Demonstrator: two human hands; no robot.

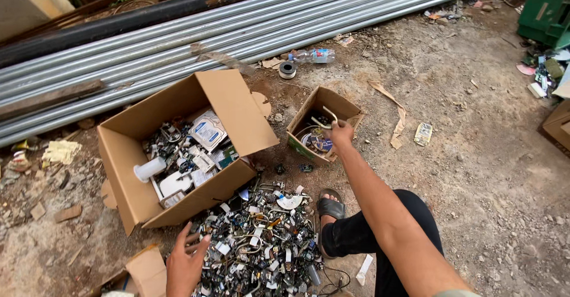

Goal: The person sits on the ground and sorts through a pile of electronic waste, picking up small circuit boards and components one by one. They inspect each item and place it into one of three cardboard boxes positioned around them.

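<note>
Right hand [341,134] pinches a curved white strip [328,118] over the small box [323,125], already partly filled; left hand [185,264], fingers spread loose, rests on the scrap pile [261,243], most still unsorted

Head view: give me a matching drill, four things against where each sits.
Things:
1. right hand
2. left hand
3. plastic bottle
4. white cup

Places:
A. inside the large box
B. by the metal pipes
C. at the scrap pile
D. over the small box

Pairs: 1-D, 2-C, 3-B, 4-A
</note>
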